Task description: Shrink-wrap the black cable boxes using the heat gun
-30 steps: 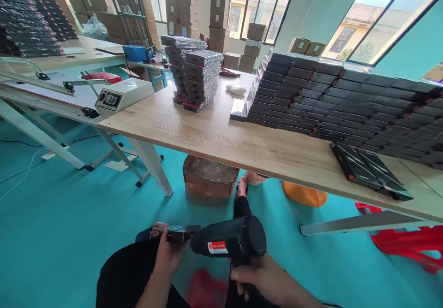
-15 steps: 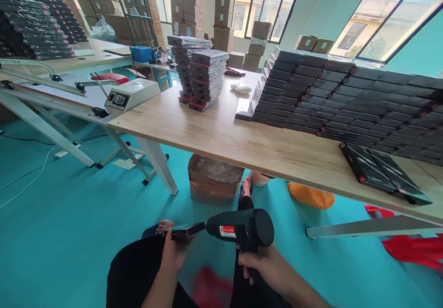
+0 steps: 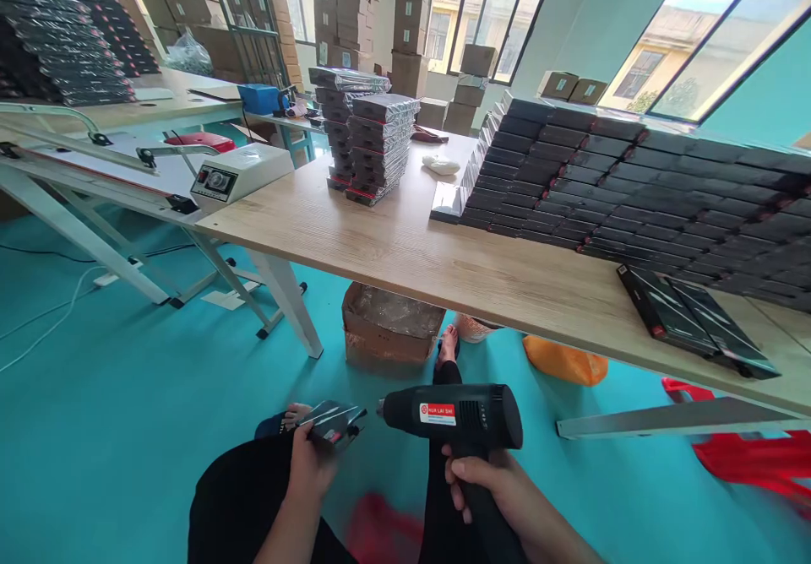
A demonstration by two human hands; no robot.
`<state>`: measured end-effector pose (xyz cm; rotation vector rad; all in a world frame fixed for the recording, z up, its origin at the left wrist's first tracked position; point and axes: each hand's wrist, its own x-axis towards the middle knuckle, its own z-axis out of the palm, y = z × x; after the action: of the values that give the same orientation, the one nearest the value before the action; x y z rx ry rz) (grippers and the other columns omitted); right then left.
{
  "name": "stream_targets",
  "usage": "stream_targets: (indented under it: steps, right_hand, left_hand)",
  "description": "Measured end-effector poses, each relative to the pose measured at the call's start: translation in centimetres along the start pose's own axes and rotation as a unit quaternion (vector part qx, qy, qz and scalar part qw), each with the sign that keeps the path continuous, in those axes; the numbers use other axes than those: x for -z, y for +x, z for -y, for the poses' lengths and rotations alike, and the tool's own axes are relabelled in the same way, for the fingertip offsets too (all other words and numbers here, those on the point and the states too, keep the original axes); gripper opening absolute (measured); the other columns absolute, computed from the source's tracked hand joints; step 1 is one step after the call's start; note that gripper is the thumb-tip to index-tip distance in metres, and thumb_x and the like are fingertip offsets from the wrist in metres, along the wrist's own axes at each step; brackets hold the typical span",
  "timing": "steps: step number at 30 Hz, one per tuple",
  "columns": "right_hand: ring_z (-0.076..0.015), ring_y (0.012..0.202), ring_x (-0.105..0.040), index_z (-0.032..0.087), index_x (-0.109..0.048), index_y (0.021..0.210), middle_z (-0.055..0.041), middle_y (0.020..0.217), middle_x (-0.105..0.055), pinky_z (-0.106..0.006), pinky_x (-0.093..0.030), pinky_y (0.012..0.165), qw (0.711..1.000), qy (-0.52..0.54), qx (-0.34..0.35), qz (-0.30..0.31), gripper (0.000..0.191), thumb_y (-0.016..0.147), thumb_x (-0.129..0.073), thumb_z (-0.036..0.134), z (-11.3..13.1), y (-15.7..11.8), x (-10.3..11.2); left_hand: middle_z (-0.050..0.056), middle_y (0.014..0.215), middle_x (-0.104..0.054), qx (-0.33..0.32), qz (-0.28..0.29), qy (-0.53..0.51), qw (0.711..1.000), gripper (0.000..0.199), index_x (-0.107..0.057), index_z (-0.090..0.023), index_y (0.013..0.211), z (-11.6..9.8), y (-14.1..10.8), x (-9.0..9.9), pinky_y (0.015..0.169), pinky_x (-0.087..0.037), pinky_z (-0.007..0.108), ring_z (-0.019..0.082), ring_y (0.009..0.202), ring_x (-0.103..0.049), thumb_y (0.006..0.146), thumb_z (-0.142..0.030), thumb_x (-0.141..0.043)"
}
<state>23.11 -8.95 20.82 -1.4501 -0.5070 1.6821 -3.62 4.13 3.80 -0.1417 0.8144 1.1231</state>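
Observation:
My right hand (image 3: 480, 478) is wrapped round the handle of a black heat gun (image 3: 453, 414) with a red and white label. Its nozzle points left, a short gap away from a small black box (image 3: 331, 419). That box, with shiny clear film on it, is held from below and the side by my left hand (image 3: 310, 463). Both hands are above my lap, below the level of the table. The box's underside and some left fingers are hidden.
Across the wooden table (image 3: 405, 247) stand a large wall of black boxes (image 3: 634, 180), two short wrapped stacks (image 3: 380, 142) and two loose boxes (image 3: 688, 319). Underneath is a carton of clear film (image 3: 393, 323). A sealing machine (image 3: 237, 176) stands left.
The box in my left hand has turned so its broad face shows more. The heat gun has shifted slightly right, widening the gap between nozzle and box.

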Motion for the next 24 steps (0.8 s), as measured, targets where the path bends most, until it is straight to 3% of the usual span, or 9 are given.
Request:
stream_targets:
  steps: [3, 7, 11, 15, 20, 24]
  right_hand:
    - [-0.0135, 0.058, -0.059, 0.014, -0.071, 0.096, -0.003, 0.076, -0.068, -0.026, -0.046, 0.052, 1.0, 0.022, -0.003, -0.004, 0.037, 0.069, -0.076, 0.039, 0.0, -0.7, 0.7]
    - [-0.0133, 0.057, -0.06, 0.012, -0.072, 0.097, -0.003, 0.075, -0.068, -0.025, -0.045, 0.05, 0.999, 0.034, -0.032, 0.019, 0.04, 0.067, -0.077, 0.038, -0.3, -1.4, 1.4]
    - [-0.0139, 0.058, -0.06, 0.012, -0.072, 0.098, -0.0031, 0.076, -0.068, -0.026, -0.045, 0.051, 0.999, 0.013, -0.035, 0.036, 0.04, 0.068, -0.077, 0.038, -0.3, -1.9, 2.1]
    - [-0.0144, 0.057, -0.059, 0.013, -0.072, 0.097, -0.0027, 0.075, -0.067, -0.027, -0.044, 0.052, 0.998, -0.03, -0.049, 0.034, 0.042, 0.067, -0.077, 0.041, -0.4, -2.5, 2.7]
    - [-0.0191, 0.067, -0.063, 0.015, -0.072, 0.102, -0.0057, 0.079, -0.07, -0.031, -0.047, 0.059, 0.993, -0.076, -0.077, 0.041, 0.047, 0.066, -0.079, 0.044, -1.3, -2.6, 2.6]
    - [-0.0179, 0.06, -0.058, 0.016, -0.071, 0.1, -0.0028, 0.07, -0.067, -0.032, -0.048, 0.058, 0.995, -0.072, -0.054, 0.035, 0.047, 0.067, -0.077, 0.047, -1.3, -1.8, 1.4]
  left_hand:
    - [0.01, 0.088, -0.079, -0.01, -0.028, 0.013, 0.999, 0.04, -0.07, -0.017, 0.11, 0.1, -0.3, -0.5, 0.074, -0.062, 0.047, 0.031, 0.082, -0.077, 0.076, -0.011, -0.052]
    - [0.006, 0.08, -0.078, -0.02, -0.065, 0.01, 0.998, 0.04, -0.071, -0.018, 0.104, 0.0, 0.2, 0.3, 0.071, -0.061, 0.04, 0.024, 0.072, -0.075, 0.071, -0.007, -0.053]
    - [0.005, 0.076, -0.075, 0.008, -0.032, 0.008, 0.999, 0.029, -0.071, -0.018, 0.086, -0.2, 0.5, 0.9, 0.071, -0.06, 0.042, 0.026, 0.069, -0.073, 0.063, -0.01, -0.055]
    - [0.003, 0.066, -0.071, 0.01, -0.029, 0.026, 0.999, 0.02, -0.067, -0.019, 0.073, 0.1, -0.1, 0.3, 0.067, -0.058, 0.039, 0.024, 0.063, -0.07, 0.059, -0.01, -0.056]
    - [0.005, 0.066, -0.071, 0.016, -0.003, 0.045, 0.999, 0.015, -0.068, -0.017, 0.07, 0.7, -0.8, -0.7, 0.072, -0.058, 0.039, 0.022, 0.062, -0.068, 0.063, -0.01, -0.057]
    - [0.006, 0.065, -0.069, 0.041, 0.006, 0.103, 0.994, 0.009, -0.066, -0.016, 0.066, 1.4, -1.3, -1.1, 0.073, -0.057, 0.041, 0.026, 0.07, -0.07, 0.068, -0.012, -0.058]
